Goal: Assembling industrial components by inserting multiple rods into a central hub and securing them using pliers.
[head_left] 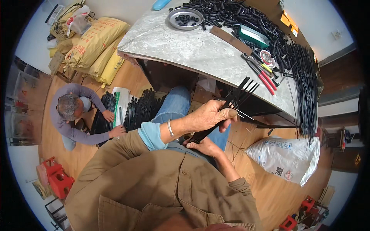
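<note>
My left hand (216, 115), with a silver bangle at the wrist, is closed round a bundle of thin black rods (242, 93) above my lap. The rods slant up to the right past the table's front edge, their upper ends fanned apart. Lower down, my right hand (205, 147) wraps the other end of the same bundle, its thumb pressed along it. A few thinner, shiny tips jut out beside my left thumb. My lower fingers and the bundle's bottom end are partly hidden.
The grey marble-patterned table (165, 46) carries a metal dish (185, 18), heaped black tubes (235, 13), red-handled pliers (264, 80) and long black rods (304, 77). A white sack (287, 158) lies right. At left, a person (77, 111) crouches, hands on black rod bundles (142, 109).
</note>
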Tool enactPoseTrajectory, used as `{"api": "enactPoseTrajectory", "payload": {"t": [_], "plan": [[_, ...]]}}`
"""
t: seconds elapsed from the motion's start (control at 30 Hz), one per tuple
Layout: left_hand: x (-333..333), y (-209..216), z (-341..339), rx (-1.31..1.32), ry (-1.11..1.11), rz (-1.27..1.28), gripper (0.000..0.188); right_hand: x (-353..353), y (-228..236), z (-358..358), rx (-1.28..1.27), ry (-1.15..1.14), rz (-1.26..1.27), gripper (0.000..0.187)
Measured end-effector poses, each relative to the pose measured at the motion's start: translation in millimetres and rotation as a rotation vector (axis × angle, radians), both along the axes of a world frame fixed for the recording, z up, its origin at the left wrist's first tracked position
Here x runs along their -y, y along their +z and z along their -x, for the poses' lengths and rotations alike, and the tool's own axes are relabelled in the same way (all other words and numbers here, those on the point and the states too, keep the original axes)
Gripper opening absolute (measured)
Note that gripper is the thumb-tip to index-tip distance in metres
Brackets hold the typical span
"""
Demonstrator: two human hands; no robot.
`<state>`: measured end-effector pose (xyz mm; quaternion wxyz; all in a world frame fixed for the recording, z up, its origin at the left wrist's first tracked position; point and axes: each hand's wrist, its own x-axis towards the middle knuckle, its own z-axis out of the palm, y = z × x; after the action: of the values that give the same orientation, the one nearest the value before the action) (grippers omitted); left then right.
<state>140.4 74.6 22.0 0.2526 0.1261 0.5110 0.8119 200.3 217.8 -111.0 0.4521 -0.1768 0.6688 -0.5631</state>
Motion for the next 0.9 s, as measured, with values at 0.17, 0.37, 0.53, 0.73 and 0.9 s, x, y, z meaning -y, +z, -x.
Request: {"api": "enactPoseTrajectory", "payload": {"t": [0.17,0.37,0.53,0.73,0.9], "plan": [[-0.8,-4.7,-3.0,-0.025,0.004,0.010,0.035,-65.5,87.7,64.1,-0.051,-0.191,-0.004,0.028],[-19.3,0.4,-7.3,-0.073,-0.097,0.023,0.039,-69.4,205.9,105.3,-0.417,-0.497,0.613,0.048],[-19.4,2.5,-8.1,-0.203,-0.046,-0.025,0.059,-36.0,244.3,80.0,-0.402,-0.413,0.524,0.041],[-11.7,-7.7,-3.4,-0.134,0.013,-0.072,0.068,-30.9,253.9,51.2,-0.488,-0.434,0.524,0.031],[-14.9,-18.1,-7.5,0.106,-0.007,-0.205,0.042,-38.2,250.2,16.0,-0.334,-0.080,0.914,0.036]]}}
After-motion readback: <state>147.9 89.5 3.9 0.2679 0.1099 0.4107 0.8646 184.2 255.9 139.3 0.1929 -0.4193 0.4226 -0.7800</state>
